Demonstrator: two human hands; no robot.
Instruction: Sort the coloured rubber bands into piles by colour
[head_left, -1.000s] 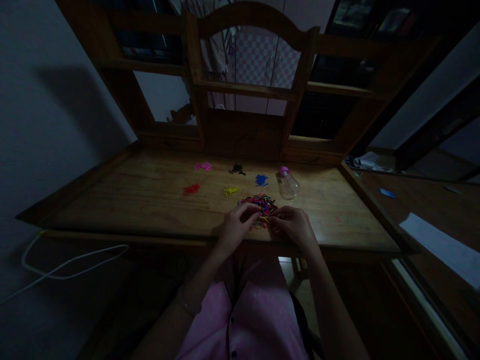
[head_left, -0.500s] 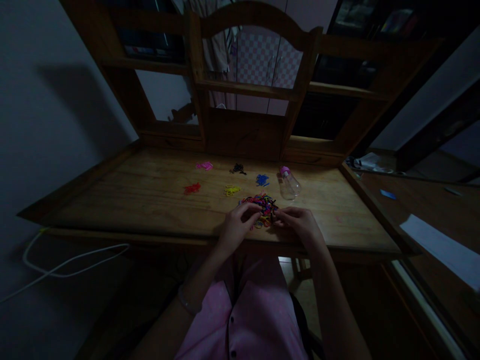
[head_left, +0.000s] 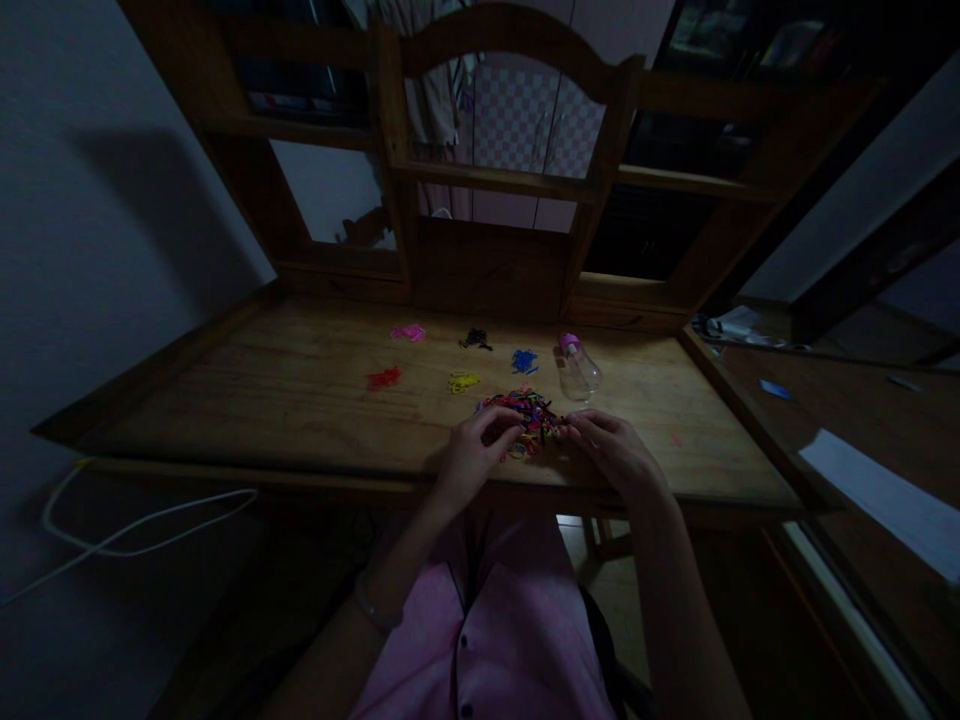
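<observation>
A mixed heap of small coloured rubber bands [head_left: 534,408] lies near the desk's front edge, between my two hands. My left hand [head_left: 478,447] rests at the heap's left side, thumb and fingers curled in with the tips against the bands; what they pinch is hidden. At the heap's right edge, my right hand [head_left: 616,447] has its fingertips pressed together on a dark rubber band. Beyond the heap are sorted clusters: red bands [head_left: 385,377], pink bands [head_left: 408,333], yellow bands [head_left: 463,382], black bands [head_left: 476,339] and blue bands [head_left: 524,362].
A clear bulb-shaped bottle [head_left: 579,376] with a pink cap lies on the wooden desk [head_left: 300,400], right of the blue bands. A shelf frame [head_left: 491,180] rises at the back. White cable [head_left: 150,520] hangs at left; paper [head_left: 885,500] lies on a surface at right.
My right hand has shifted slightly right, drawing a dark band to the heap's edge. My left hand has barely moved. The sorted clusters and bottle stay put.
</observation>
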